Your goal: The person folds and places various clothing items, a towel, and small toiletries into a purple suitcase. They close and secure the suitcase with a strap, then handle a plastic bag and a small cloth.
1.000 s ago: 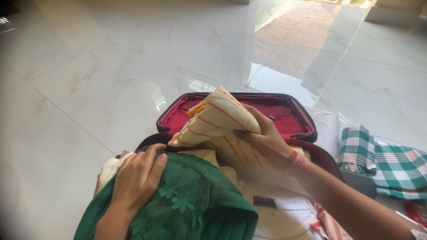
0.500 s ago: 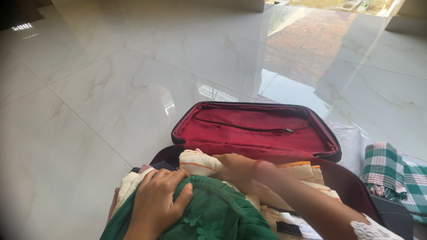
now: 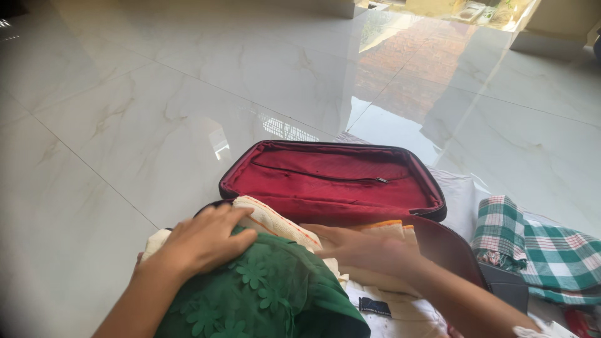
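Head view looks down on an open maroon suitcase [image 3: 438, 241] lying on a glossy white marble floor [image 3: 125, 119]; its lid [image 3: 332, 181], lined in red with a zipped pocket across it, leans back away from the person; the lower half is packed full of clothes. Left hand [image 3: 203, 241] lies flat, palm down and fingers spread, on a green garment with raised flower shapes [image 3: 256, 294] at the near left of the case; it presses on the cloth without closing around it; the fingertips reach the edge of a cream cloth with orange stripes [image 3: 278, 224]. Right hand [image 3: 354, 245] lies flat as well, fingers stretched out toward the left, resting on that striped cream cloth in the middle of the case, just in front of the lid hinge; the hand is open, pinching nothing. Striped cloth sits inside the suitcase, between the green garment and the lid, with its orange edge showing near the right wall. White clothing with a small dark label [image 3: 375, 307] lies under the right forearm; a green and white checked cloth [image 3: 538, 244] rests outside the case on the right; a white cloth [image 3: 460, 194] lies on the floor beside the lid.
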